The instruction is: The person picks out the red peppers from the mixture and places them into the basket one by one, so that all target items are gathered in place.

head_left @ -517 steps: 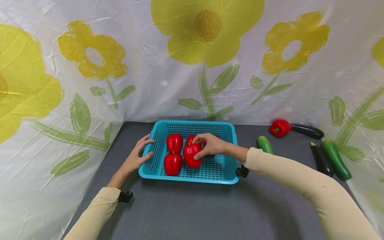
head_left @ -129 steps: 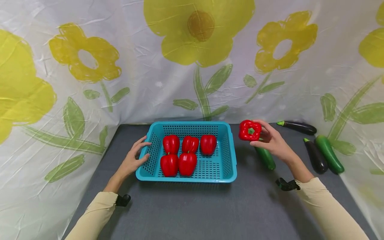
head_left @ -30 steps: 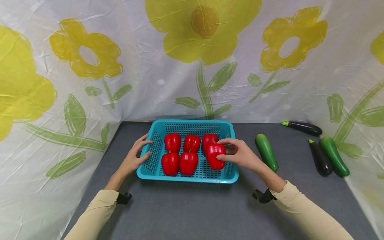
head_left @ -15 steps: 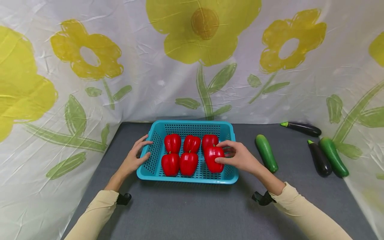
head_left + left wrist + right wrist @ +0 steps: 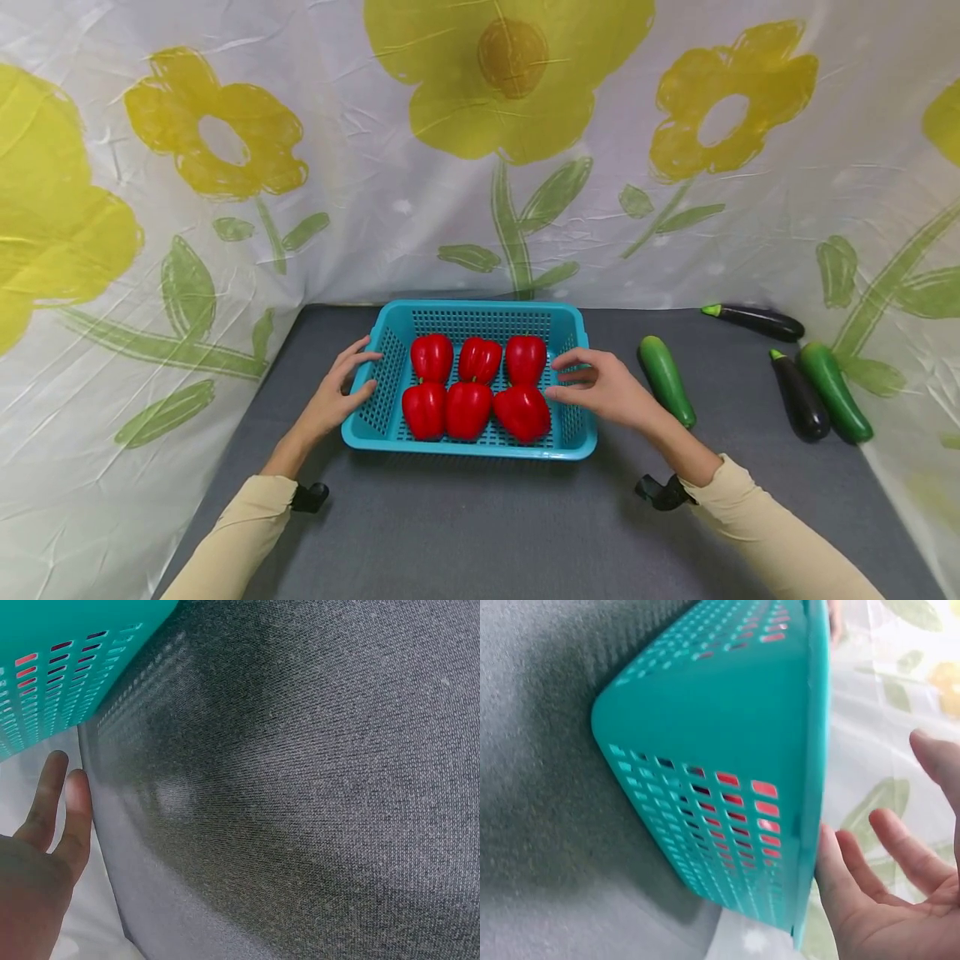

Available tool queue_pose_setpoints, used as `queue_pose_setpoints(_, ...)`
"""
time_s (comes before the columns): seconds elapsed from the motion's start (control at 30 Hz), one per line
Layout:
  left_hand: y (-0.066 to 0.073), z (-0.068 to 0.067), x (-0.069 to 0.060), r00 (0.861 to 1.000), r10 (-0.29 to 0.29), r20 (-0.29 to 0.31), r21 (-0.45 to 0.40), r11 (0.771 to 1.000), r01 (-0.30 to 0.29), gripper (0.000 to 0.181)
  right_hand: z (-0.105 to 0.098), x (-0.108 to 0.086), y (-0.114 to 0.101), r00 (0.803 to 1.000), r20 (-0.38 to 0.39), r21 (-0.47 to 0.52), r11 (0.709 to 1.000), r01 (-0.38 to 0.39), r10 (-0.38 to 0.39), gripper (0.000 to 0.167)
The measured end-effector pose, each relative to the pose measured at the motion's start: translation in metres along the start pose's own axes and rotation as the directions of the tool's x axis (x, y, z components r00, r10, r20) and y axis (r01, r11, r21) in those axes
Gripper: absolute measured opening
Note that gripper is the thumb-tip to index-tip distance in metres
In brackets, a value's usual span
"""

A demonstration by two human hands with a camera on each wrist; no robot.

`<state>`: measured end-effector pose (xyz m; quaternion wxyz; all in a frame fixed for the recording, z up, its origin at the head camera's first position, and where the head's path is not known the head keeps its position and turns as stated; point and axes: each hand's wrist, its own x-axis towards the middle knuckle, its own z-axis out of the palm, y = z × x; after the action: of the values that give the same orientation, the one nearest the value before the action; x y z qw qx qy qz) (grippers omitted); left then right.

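A blue perforated basket (image 5: 472, 451) holds several red bell peppers in two rows. The pepper at the front right (image 5: 522, 413) lies tilted, its stem end toward the back left. My right hand (image 5: 607, 392) hovers over the basket's right rim, fingers spread and loosely bent, with nothing between them. In the right wrist view, its thumb (image 5: 838, 877) is at the rim; contact is unclear. At the left rim is my left hand (image 5: 339, 393), its fingers extended and holding nothing. The left wrist view catches two fingers (image 5: 75, 817) beside the basket wall (image 5: 67, 675).
Right of the basket lies a green zucchini (image 5: 666, 382). Farther right are an eggplant (image 5: 756, 322) by the back edge, a second eggplant (image 5: 801, 398) and another zucchini (image 5: 834, 392). A flower-printed cloth (image 5: 420, 242) hangs behind the dark grey table (image 5: 465, 533).
The right hand brought a red bell pepper from the right into the basket, lowered it at the front right, let go and drew slightly right. The left hand has stayed at the left rim.
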<state>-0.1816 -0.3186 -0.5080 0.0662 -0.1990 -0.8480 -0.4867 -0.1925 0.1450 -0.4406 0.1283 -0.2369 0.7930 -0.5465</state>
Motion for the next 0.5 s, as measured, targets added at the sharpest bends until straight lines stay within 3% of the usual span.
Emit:
queue_pose_setpoints(0.2,0.001,0.0,0.003,1.0,-0.002,0.001,0.005,1.0,0.002,0.043,-0.013,-0.003,0.0,1.0,-0.009,0.029,0.999,0.03,-0.03,0.046)
queue_pose_setpoints(0.5,0.004,-0.006,0.001,0.999,-0.02,0.029,0.008,1.0,0.02,0.047,-0.03,-0.009,0.004,0.998,0.027,0.048,0.997,0.059,-0.06,0.077)
